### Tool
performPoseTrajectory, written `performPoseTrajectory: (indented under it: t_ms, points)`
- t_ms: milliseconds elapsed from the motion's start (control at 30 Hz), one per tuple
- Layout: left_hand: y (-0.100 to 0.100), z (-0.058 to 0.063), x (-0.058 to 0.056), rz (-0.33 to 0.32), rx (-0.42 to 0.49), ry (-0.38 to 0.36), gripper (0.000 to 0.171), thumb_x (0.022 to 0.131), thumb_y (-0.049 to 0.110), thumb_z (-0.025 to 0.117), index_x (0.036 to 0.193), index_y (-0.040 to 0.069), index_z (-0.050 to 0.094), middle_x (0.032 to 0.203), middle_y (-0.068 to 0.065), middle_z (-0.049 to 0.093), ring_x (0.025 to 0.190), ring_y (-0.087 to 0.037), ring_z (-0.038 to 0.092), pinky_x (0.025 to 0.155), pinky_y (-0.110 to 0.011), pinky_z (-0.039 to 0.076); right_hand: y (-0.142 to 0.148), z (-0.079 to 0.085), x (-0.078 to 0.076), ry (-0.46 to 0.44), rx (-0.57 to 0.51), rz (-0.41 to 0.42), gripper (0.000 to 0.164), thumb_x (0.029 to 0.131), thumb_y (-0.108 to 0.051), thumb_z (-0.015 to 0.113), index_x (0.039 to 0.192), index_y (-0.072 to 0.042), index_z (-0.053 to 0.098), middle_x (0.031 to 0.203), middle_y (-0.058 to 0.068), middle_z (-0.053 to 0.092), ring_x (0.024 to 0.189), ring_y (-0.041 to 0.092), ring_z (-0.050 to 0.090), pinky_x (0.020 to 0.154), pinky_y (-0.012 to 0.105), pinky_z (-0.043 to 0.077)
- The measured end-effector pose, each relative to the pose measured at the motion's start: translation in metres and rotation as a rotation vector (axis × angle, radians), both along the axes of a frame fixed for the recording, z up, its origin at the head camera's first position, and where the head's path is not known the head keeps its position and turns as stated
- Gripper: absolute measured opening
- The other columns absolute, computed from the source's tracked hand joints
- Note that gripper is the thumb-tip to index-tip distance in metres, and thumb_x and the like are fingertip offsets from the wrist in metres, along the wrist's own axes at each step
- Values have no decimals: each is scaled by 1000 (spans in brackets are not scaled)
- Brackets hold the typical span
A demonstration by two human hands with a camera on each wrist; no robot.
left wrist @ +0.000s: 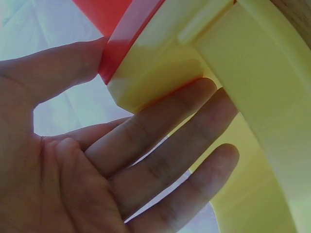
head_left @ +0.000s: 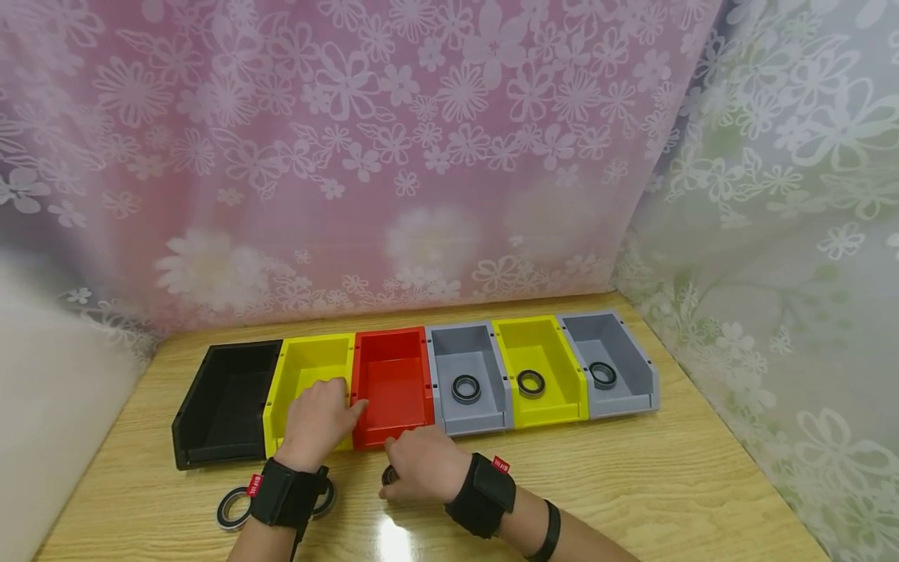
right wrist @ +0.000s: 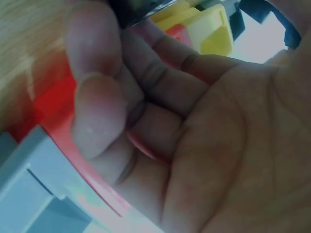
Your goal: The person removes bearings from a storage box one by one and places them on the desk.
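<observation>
At the front of the red bin (head_left: 393,390), my right hand (head_left: 431,464) holds a ball bearing (head_left: 389,474) with curled fingers. Only a dark bit of that bearing (right wrist: 141,8) shows in the right wrist view, at the fingertips. My left hand (head_left: 318,417) reaches over the left yellow bin (head_left: 316,351), palm partly in sight in the left wrist view. Its fingers (left wrist: 165,160) extend, fairly straight, along the yellow wall, while the thumb (left wrist: 73,63) lies against the red bin's edge. Nothing shows in that palm.
Two bearings lie on the table by the left wrist: one (head_left: 232,509) left of it, another (head_left: 325,499) partly hidden behind its strap. Single bearings sit in the grey bin (head_left: 466,389), right yellow bin (head_left: 531,383) and far-right grey bin (head_left: 602,375). A black bin (head_left: 228,398) ends the row.
</observation>
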State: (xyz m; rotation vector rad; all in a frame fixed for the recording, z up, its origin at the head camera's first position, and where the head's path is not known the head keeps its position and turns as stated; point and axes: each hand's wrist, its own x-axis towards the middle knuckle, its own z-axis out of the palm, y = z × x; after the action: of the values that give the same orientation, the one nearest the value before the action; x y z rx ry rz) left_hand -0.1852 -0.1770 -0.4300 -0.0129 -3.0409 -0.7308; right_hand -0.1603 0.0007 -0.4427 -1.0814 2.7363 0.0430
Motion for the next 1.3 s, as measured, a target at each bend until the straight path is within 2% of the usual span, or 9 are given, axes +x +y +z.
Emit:
performPoseTrajectory:
  t_ms: [267, 433, 633, 800, 1067, 1300]
  points:
    - [-1, -1, 0, 6, 4, 0, 32, 92, 23, 79, 95, -6, 64, 58, -6, 48, 49, -20, 47, 47, -29, 39, -1, -11, 0, 35, -10, 19, 38, 83, -53, 80, 91, -19, 66, 60, -9, 48, 53, 6, 44, 50, 24, 33]
    - [-1, -1, 0, 1, 2, 2, 33, 91, 23, 80, 95, -6, 64, 59, -6, 48, 49, -20, 47, 47, -29, 39, -3, -14, 0, 66, 10, 24, 41, 84, -55, 78, 98, -18, 69, 60, -9, 48, 53, 6, 44, 48, 24, 34]
    - [-1, -1, 0, 5, 6, -10, 33, 92, 23, 79, 97, -6, 64, 60, -6, 49, 50, -21, 47, 48, -30, 40, -4, -15, 2, 57, 22, 13, 49, 84, -56, 78, 113, -17, 71, 61, -9, 48, 54, 7, 45, 48, 24, 35]
    - [-1, 0, -1, 5, 9, -11, 34, 92, 23, 79, 99, -6, 64, 60, -7, 49, 50, -21, 47, 48, -30, 40, -5, -15, 4, 58, 35, 22, 55, 83, -58, 77, 118, -17, 70, 60, -8, 47, 53, 8, 45, 49, 24, 37]
    - [-1, -2, 0, 3, 24, -8, 34, 92, 22, 79, 100, -7, 64, 60, -7, 50, 49, -21, 47, 47, -30, 40, -6, -19, 8, 99, 24, 37, 46, 81, -56, 79, 103, -19, 64, 61, -9, 47, 52, 6, 44, 49, 24, 36]
    - [0, -2, 0, 2, 17, -1, 34, 92, 22, 79, 99, -7, 64, 60, -7, 49, 49, -21, 47, 47, -30, 40, -8, -23, 8, 96, 26, 27, 47, 81, -57, 79, 102, -19, 62, 62, -8, 47, 53, 8, 44, 50, 24, 36]
